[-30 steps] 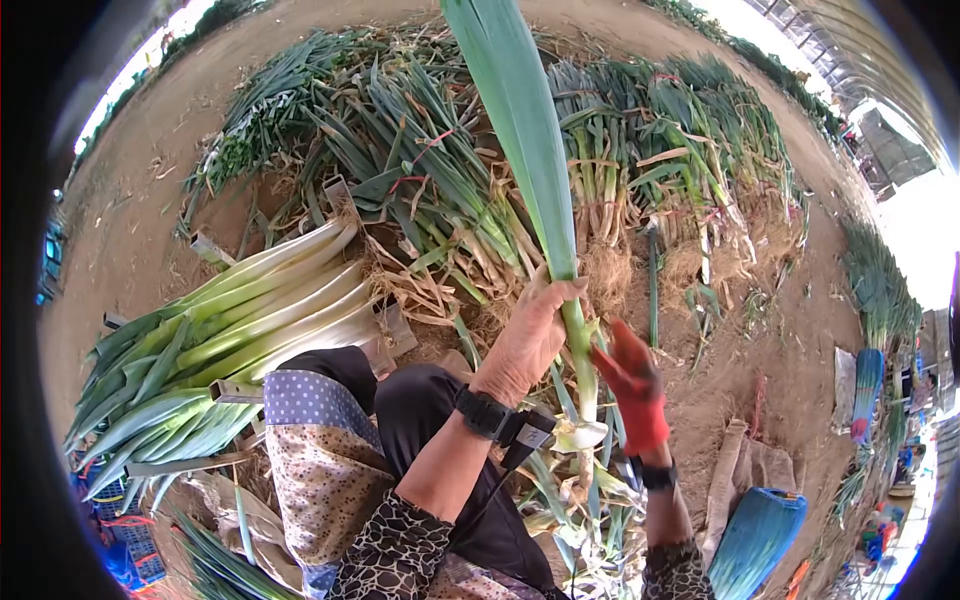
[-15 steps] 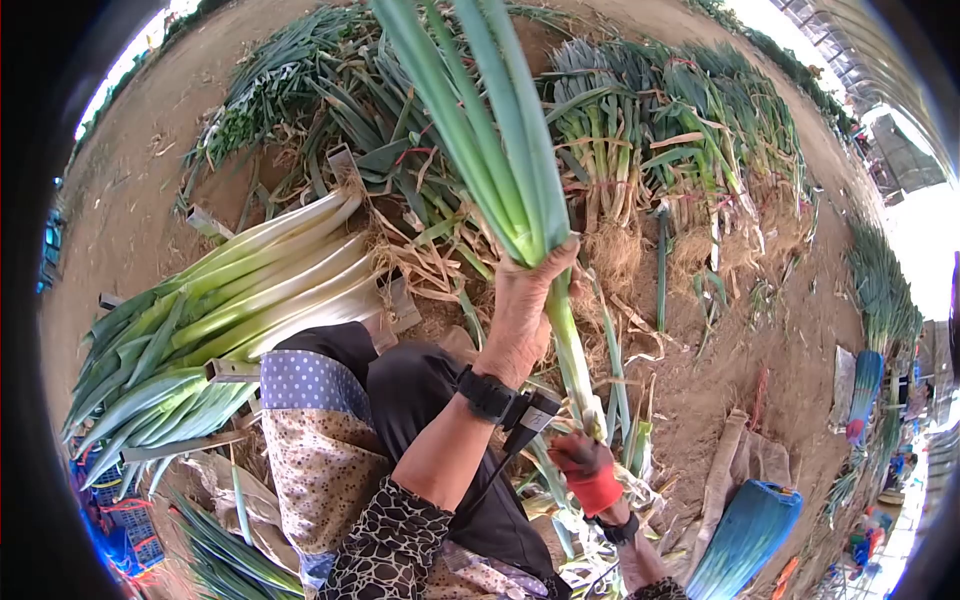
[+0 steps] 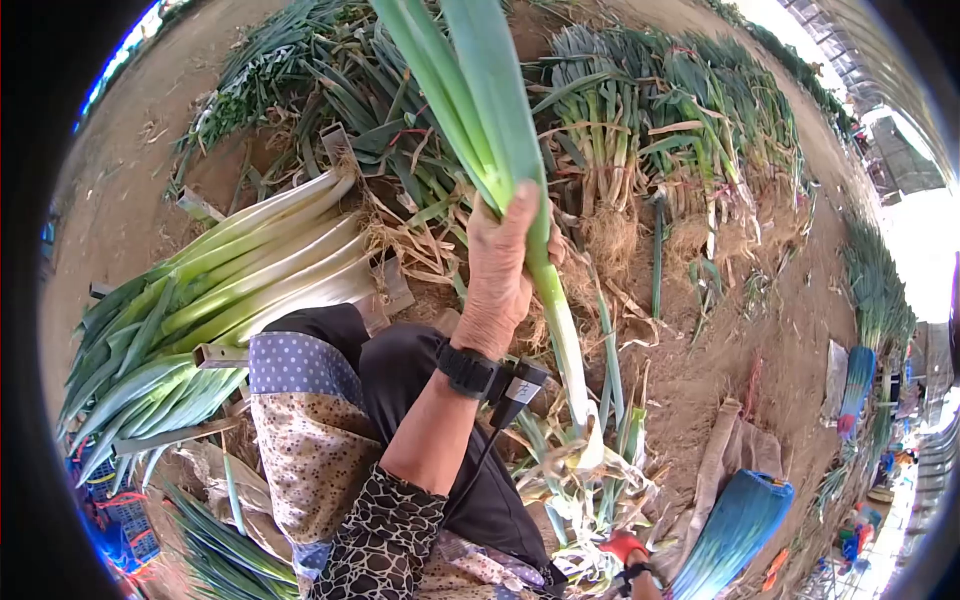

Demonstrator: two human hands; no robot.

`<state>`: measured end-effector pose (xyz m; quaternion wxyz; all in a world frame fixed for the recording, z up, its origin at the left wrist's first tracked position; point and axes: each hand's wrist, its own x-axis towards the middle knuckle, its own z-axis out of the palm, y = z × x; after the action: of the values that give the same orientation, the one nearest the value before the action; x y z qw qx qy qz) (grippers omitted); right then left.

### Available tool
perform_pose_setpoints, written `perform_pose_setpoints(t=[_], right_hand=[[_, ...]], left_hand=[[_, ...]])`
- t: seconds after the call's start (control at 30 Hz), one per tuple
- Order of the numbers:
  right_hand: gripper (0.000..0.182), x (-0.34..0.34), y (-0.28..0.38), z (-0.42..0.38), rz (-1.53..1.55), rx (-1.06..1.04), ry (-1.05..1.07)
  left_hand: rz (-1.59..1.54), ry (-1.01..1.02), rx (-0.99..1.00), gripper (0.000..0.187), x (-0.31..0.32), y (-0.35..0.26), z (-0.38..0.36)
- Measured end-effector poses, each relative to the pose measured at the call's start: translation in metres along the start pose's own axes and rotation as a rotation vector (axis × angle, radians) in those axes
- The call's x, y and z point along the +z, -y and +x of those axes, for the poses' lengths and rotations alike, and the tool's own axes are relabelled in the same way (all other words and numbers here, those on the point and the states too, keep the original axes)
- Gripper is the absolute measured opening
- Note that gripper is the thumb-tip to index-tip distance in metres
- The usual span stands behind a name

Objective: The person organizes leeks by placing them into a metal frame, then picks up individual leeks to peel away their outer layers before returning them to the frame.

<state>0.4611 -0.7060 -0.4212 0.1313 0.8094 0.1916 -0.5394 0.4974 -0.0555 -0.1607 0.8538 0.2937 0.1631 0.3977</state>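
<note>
My left hand (image 3: 503, 270) is closed around a long leek (image 3: 556, 330), held upright with green leaves toward the top of the view and its white base down by my knees. A black wrist device sits on that arm. My right hand (image 3: 625, 548), in a red glove, is low at the bottom edge, apart from the leek, among peeled leaves (image 3: 585, 480). Whether it holds anything cannot be made out. A stack of cleaned leeks (image 3: 240, 285) lies on a rack to my left.
Piles of uncleaned leeks with roots (image 3: 640, 140) lie on the dirt ahead. Trimmed leaves litter the ground by my legs. A blue wrapped bundle (image 3: 735, 530) and sacks lie at the lower right. More leek bundles (image 3: 870, 300) line the right side.
My left hand has raised the leek and slid higher on its stalk. My right hand has dropped from the stalk's base down to the bottom edge, and an outer leaf has come away.
</note>
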Motion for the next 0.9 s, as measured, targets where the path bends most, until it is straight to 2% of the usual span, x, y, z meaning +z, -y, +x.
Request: perform_pose_setpoints(t=[0.07, 0.13, 0.17, 0.2, 0.23, 0.3, 0.33, 0.37, 0.4, 0.43, 0.53, 0.6, 0.63, 0.73, 0.8, 0.83, 0.87, 0.9], right_hand=[[0.040, -0.026, 0.006, -0.003, 0.189, 0.077, -0.083], [0.040, -0.111, 0.075, -0.033, 0.605, 0.183, -0.419], [0.033, -0.156, 0.124, -0.052, 0.654, 0.039, -0.686], [0.027, -0.176, 0.155, -0.048, 1.236, -0.317, -0.843], [0.029, -0.227, 0.212, -0.081, 1.251, -0.434, -0.916], [0.036, -0.283, 0.290, -0.106, 1.252, -0.719, -0.994], [0.043, -0.299, 0.314, -0.097, 0.986, -0.809, -1.134], [0.051, -0.326, 0.354, -0.120, 0.690, -0.770, -1.318], [0.055, -0.336, 0.380, -0.106, 0.629, -0.819, -1.484], [0.053, -0.344, 0.405, -0.087, 0.712, -0.858, -1.549], [0.034, -0.363, 0.438, -0.076, 0.758, -0.721, -1.659], [0.030, -0.372, 0.434, -0.057, 1.134, -0.643, -1.151], [0.030, -0.376, 0.428, -0.044, 1.289, -0.594, -0.881], [0.033, -0.389, 0.403, 0.022, 1.122, -0.460, -0.698], [0.037, -0.382, 0.391, 0.019, 1.064, -0.433, -0.741], [0.032, -0.374, 0.388, 0.022, 1.164, -0.540, -0.809], [0.030, -0.366, 0.381, 0.025, 1.263, -0.576, -0.785], [0.029, -0.362, 0.381, -0.009, 1.370, -0.605, -0.754]], left_hand=[[-0.050, 0.006, -0.036, 0.059, 0.000, -0.001, 0.001], [-0.090, 0.001, -0.063, 0.064, 0.003, 0.005, 0.004], [-0.130, 0.008, -0.065, 0.063, 0.003, 0.010, 0.003], [-0.168, 0.016, -0.066, 0.062, 0.003, 0.013, 0.002], [-0.188, -0.006, -0.065, 0.062, 0.002, 0.018, 0.003], [-0.183, 0.030, -0.055, 0.062, 0.003, 0.022, -0.001], [-0.178, 0.055, -0.037, 0.062, 0.003, 0.024, -0.002], [-0.189, 0.042, -0.054, 0.061, 0.005, 0.025, -0.004], [-0.168, 0.023, -0.050, 0.061, 0.007, 0.026, -0.006], [-0.146, 0.002, -0.044, 0.060, 0.009, 0.028, -0.007], [-0.168, 0.034, -0.024, 0.055, 0.001, 0.037, -0.004], [-0.274, 0.143, -0.083, 0.053, -0.014, 0.041, 0.002], [-0.247, 0.203, -0.042, 0.049, -0.012, 0.041, -0.001], [-0.186, 0.550, -0.023, 0.045, -0.004, 0.023, 0.001], [-0.218, 0.605, -0.055, 0.042, 0.004, 0.015, 0.002], [-0.237, 0.620, -0.091, 0.042, 0.004, 0.010, 0.004], [-0.255, 0.624, -0.126, 0.041, 0.001, 0.009, 0.004], [-0.219, 0.648, -0.023, 0.041, -0.001, 0.014, 0.006]])
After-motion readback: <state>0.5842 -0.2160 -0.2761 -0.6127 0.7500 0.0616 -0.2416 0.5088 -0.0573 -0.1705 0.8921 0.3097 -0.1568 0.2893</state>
